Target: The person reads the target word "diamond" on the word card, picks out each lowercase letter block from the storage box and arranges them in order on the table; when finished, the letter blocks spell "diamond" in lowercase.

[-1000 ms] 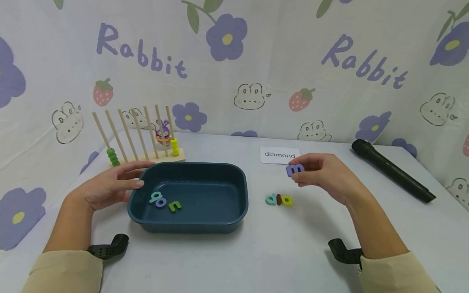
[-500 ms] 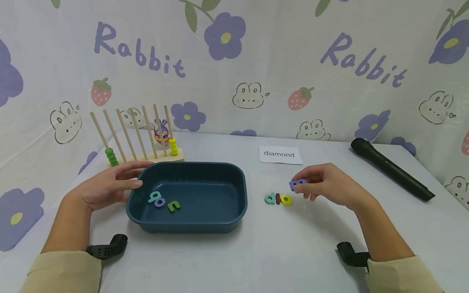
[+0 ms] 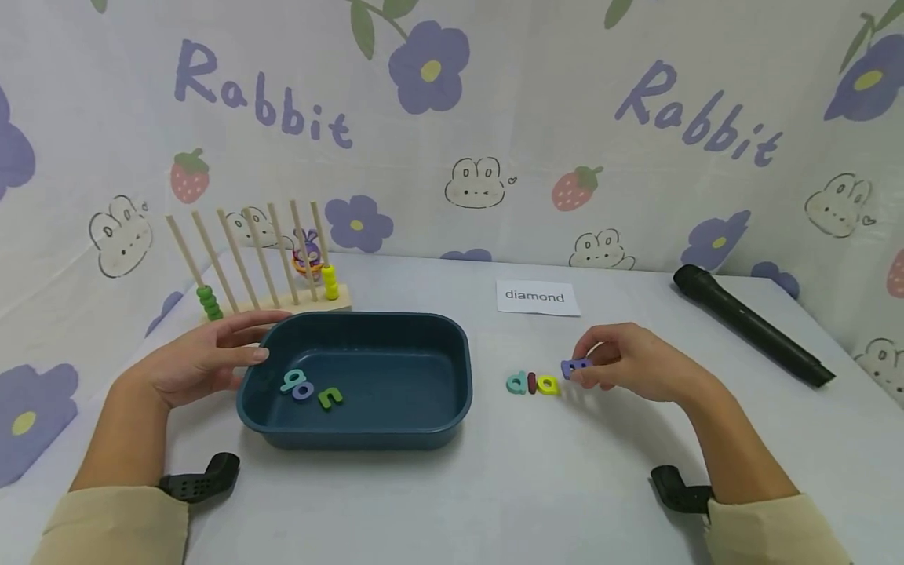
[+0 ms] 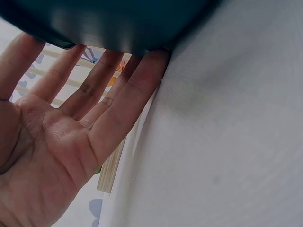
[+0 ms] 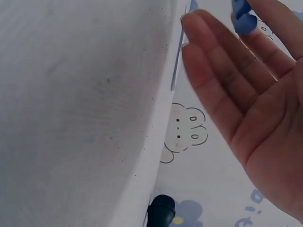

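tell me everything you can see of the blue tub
The tub is dark blue, rectangular with rounded corners and smooth walls, plastic by its look. It stands upright and open-topped on the table, three letters lying inside towards its left. The left hand touches its left end.

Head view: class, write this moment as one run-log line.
left hand: touches blue tray | right hand: pinches purple letter | row: teal d, dark red letter, yellow a | card: diamond
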The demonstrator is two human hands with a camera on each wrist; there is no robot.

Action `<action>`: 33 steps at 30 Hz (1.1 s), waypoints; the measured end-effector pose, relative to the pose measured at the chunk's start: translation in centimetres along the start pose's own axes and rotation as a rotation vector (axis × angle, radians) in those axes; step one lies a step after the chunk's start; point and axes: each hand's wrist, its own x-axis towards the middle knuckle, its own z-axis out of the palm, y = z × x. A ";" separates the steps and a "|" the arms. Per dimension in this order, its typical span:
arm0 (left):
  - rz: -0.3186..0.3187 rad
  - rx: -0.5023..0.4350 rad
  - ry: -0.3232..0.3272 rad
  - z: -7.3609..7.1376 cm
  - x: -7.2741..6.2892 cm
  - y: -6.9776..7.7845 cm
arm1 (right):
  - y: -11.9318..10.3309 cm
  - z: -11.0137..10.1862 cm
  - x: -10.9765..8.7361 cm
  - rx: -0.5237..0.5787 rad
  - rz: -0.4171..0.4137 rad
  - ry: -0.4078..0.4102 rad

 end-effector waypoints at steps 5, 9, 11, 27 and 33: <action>-0.001 0.006 0.008 0.0 -0.1 0.1 | 0.3 0.1 -0.1 -0.082 0.009 0.007; 0.005 0.002 0.008 0.0 -0.1 0.0 | 0.4 0.4 0.0 -0.130 0.031 0.002; 0.006 0.000 0.009 -0.1 -0.1 -0.1 | 0.5 0.6 0.1 -0.145 0.041 0.003; 0.009 -0.004 0.013 0.0 0.0 -0.1 | 1.0 1.8 1.0 -0.178 0.059 0.030; 0.002 -0.003 0.019 0.1 0.0 0.0 | 0.9 1.9 1.1 -0.197 0.067 0.035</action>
